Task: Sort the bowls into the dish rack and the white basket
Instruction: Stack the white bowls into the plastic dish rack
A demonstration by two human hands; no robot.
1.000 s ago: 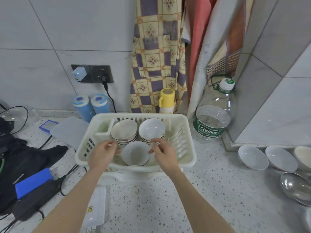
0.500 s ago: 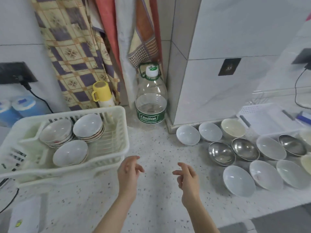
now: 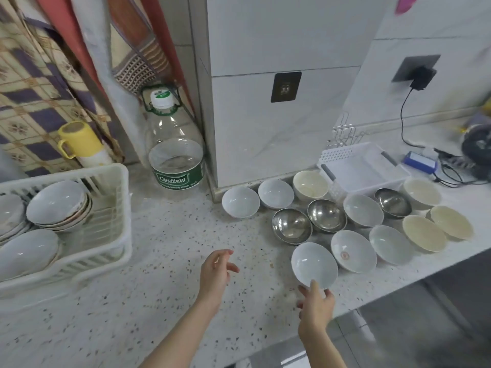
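Speckled terrazzo counter (image 3: 148, 296) is seen across the lower frame, w/ white tiled walls behind. Dish rack (image 3: 117, 208), white plastic, is located at left edge; stacked bowls (image 3: 57, 205) are held inside it. White basket (image 3: 364, 168) is located at upper right, near the wall, w/ no bowls seen in it. Approx. a dozen bowls are spread on the counter at centre right, incl. three steel bowls (image 3: 292, 225). Nearest white bowl (image 3: 313, 264) is pinched at its near rim by right hand (image 3: 316, 306), thumb over the rim, fingers under it. Left hand (image 3: 215, 272) is held above the counter at lower centre, fingers loosely curled, nothing held. Clear water bottle (image 3: 175, 152) stands at upper centre, beside the wall corner.
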